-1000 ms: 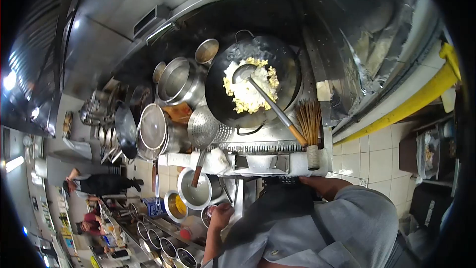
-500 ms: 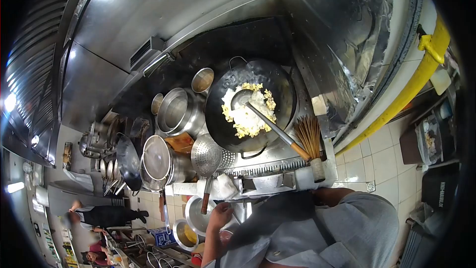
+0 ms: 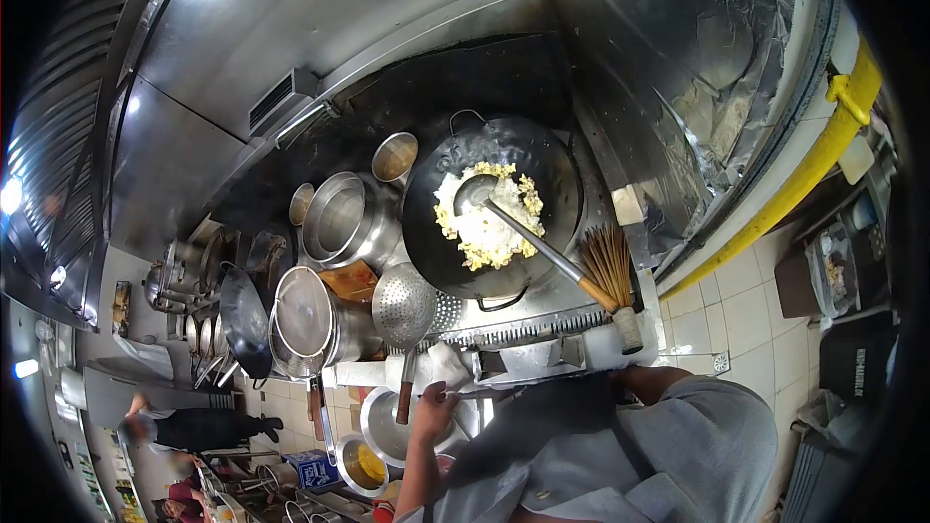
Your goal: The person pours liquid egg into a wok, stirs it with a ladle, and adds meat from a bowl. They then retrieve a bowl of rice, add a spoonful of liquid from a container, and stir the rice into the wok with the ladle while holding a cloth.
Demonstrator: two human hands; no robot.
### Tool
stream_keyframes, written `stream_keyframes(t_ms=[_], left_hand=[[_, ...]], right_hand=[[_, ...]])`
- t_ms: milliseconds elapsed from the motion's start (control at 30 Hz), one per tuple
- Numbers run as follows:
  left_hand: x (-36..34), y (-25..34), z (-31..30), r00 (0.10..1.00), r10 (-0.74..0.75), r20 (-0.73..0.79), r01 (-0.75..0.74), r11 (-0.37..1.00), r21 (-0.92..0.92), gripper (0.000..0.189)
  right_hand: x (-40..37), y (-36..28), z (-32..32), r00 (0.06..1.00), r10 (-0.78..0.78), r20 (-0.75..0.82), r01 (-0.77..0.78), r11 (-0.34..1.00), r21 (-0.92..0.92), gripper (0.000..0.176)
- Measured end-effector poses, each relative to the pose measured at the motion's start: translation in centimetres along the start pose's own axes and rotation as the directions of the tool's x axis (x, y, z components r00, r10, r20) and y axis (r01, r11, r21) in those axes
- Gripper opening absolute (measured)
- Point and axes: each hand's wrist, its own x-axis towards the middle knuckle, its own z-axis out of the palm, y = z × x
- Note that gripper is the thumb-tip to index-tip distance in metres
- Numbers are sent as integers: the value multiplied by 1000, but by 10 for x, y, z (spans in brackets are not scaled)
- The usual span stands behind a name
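Note:
My left hand is at the stove's front edge, just right of the wooden handle of a perforated skimmer and below a crumpled white cloth. Its fingers are curled in; what they hold, if anything, is too small to make out. My right forearm shows at the stove's front, but the hand is hidden behind my apron. Ahead, a large black wok holds white rice with yellow scrambled egg around it. A ladle rests in the rice, its wooden handle reaching over the rim toward a bamboo brush.
Left of the wok stand metal pots, a round mesh strainer and a dark pan. Below are steel bowls, one with yellow contents. A yellow pipe runs at right. Another person is at far left.
My left hand has moved up slightly toward the stove's front edge. The view has shifted slightly. The ladle and the food in the wok look unchanged.

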Motion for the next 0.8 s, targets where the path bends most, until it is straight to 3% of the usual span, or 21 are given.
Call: stream_keyframes(t_ms=[800], left_hand=[[-1, -17, 5, 998, -53, -19, 50, 991, -121, 61]], right_hand=[[-2, 4, 1, 999, 19, -33, -18, 999, 29, 33]])
